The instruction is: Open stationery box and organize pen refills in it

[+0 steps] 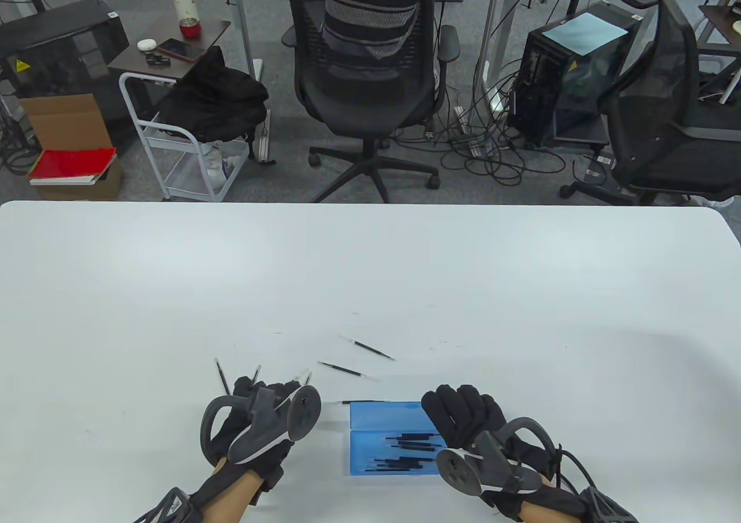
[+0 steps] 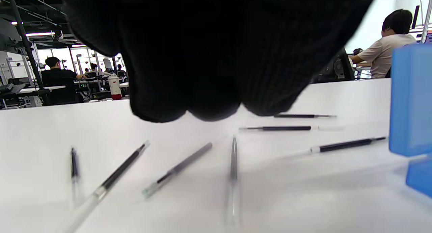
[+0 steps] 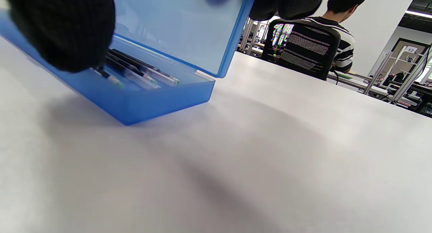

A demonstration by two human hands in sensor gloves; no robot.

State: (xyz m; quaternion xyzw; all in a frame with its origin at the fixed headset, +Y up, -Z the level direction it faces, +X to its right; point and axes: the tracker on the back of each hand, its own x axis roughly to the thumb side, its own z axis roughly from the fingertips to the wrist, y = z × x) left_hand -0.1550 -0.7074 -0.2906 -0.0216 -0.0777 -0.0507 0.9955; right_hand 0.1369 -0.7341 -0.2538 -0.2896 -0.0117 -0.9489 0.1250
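The blue stationery box [image 1: 370, 465] lies open near the table's front edge, its lid [image 3: 175, 27] standing up. Several black pen refills [image 1: 408, 447] lie in its tray [image 3: 152, 101]. My right hand [image 1: 457, 407] holds the box at its right end, thumb [image 3: 64, 33] at the tray and fingers over the lid's top edge. My left hand [image 1: 272, 387] hovers to the left of the box, fingers [image 2: 202, 91] hanging just above loose refills [image 2: 175, 169] and holding nothing. Two more refills [image 1: 367, 347] [image 1: 341, 368] lie farther out, and one [image 1: 222, 375] lies at the left.
The white table [image 1: 370, 268] stretches wide beyond the hands. An office chair [image 1: 365, 77] with a seated person, a cart and computer towers stand on the floor past the far edge.
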